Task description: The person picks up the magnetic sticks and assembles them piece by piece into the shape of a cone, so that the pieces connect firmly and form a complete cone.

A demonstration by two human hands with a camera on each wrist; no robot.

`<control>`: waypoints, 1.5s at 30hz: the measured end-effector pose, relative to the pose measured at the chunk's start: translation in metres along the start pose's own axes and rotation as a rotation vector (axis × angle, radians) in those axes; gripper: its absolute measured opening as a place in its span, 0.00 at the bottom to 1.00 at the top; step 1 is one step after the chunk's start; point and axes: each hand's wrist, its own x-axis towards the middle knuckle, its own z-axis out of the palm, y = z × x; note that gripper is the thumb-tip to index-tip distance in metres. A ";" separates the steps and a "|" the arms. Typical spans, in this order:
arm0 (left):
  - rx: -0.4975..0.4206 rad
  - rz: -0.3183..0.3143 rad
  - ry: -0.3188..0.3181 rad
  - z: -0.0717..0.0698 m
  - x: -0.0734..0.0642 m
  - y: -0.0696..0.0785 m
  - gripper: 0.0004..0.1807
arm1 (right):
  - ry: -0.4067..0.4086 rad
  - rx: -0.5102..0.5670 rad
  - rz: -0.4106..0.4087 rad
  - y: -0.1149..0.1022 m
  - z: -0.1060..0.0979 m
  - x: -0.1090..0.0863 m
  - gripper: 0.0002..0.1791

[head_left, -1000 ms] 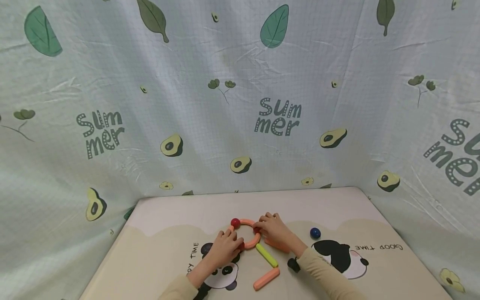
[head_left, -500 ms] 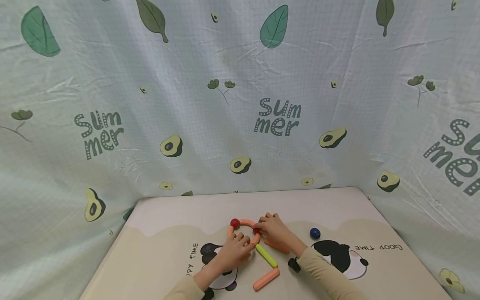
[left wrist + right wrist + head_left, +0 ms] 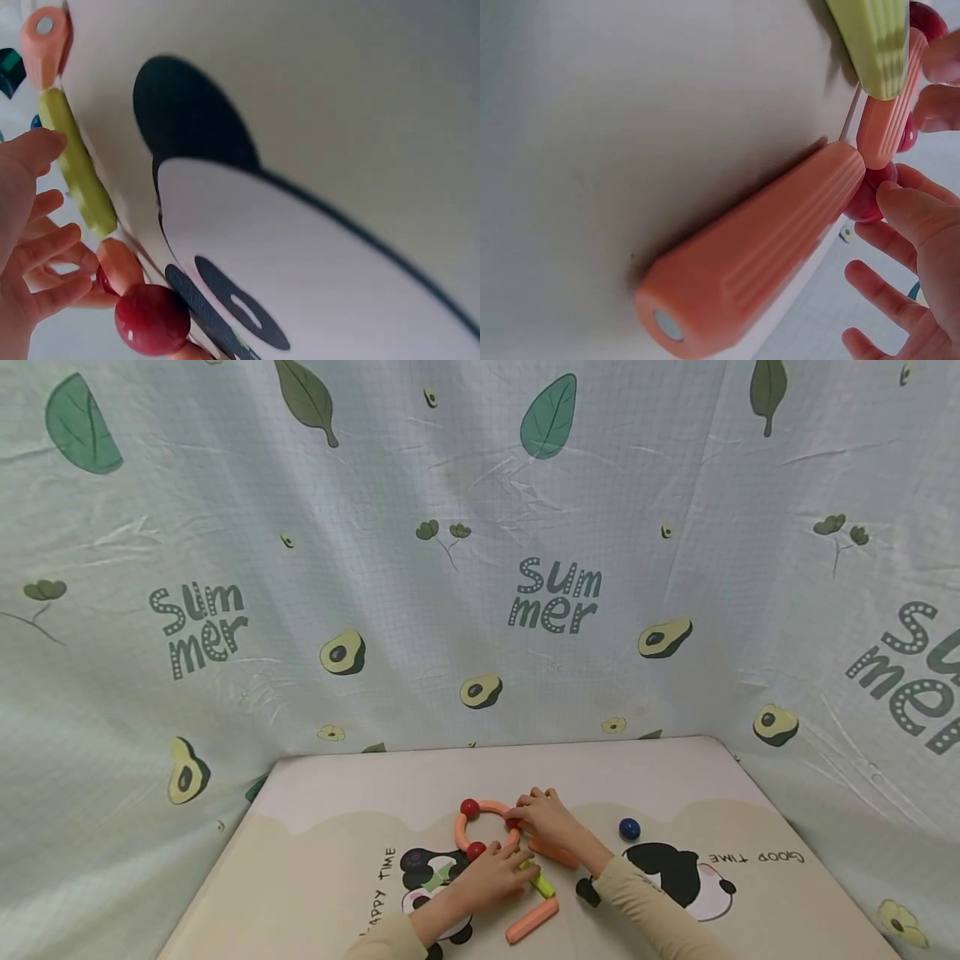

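Observation:
Curved orange sticks and red balls form a ring on the table. My right hand pinches the ring's right-hand red ball between thumb and fingers. From that ball a straight orange stick runs outward, with a metal disc in its free end. My left hand reaches over a yellow-green stick, fingers loosely spread and thumb at the stick's edge. Its far part is hidden under that hand in the head view. Beside the hand lies the ring's lower red ball.
Another straight orange stick lies at the near end of the yellow-green one. A blue ball rests to the right of my right hand. The table carries printed pandas, and a patterned curtain hangs behind it.
My left hand has moved right from the lower red ball to the yellow-green stick, uncovering that ball. My right hand stays at the right-hand red ball.

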 end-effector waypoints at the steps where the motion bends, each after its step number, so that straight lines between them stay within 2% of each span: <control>1: 0.004 0.003 -0.008 0.001 0.000 0.001 0.18 | -0.004 0.002 0.003 0.000 0.000 0.000 0.11; 7: 0.016 -0.011 -0.047 0.006 0.002 0.001 0.19 | -0.034 0.016 0.036 -0.001 0.000 0.002 0.11; 14: 0.037 -0.003 -0.015 0.009 0.002 0.001 0.17 | -0.022 0.001 0.032 0.000 0.002 0.002 0.10; 20: 0.041 -0.016 -0.028 0.007 0.002 0.002 0.12 | 0.006 -0.036 0.004 0.000 0.003 0.000 0.10; 25: 0.092 -0.001 -0.008 0.009 0.002 0.003 0.09 | 0.015 -0.038 -0.003 0.000 0.003 -0.001 0.10; 32: 0.118 0.009 0.017 0.007 -0.002 0.001 0.06 | 0.015 -0.046 -0.015 0.001 0.005 -0.001 0.12; 37: 0.146 -0.011 -0.001 0.006 -0.004 0.001 0.08 | -0.018 -0.086 -0.015 -0.001 0.005 0.000 0.13; 41: 0.157 -0.029 0.000 0.003 -0.006 0.000 0.08 | -0.040 -0.078 -0.040 -0.003 0.006 -0.004 0.16; 45: 0.161 -0.053 0.010 0.000 -0.009 -0.003 0.08 | -0.023 -0.055 -0.073 -0.003 0.008 -0.008 0.17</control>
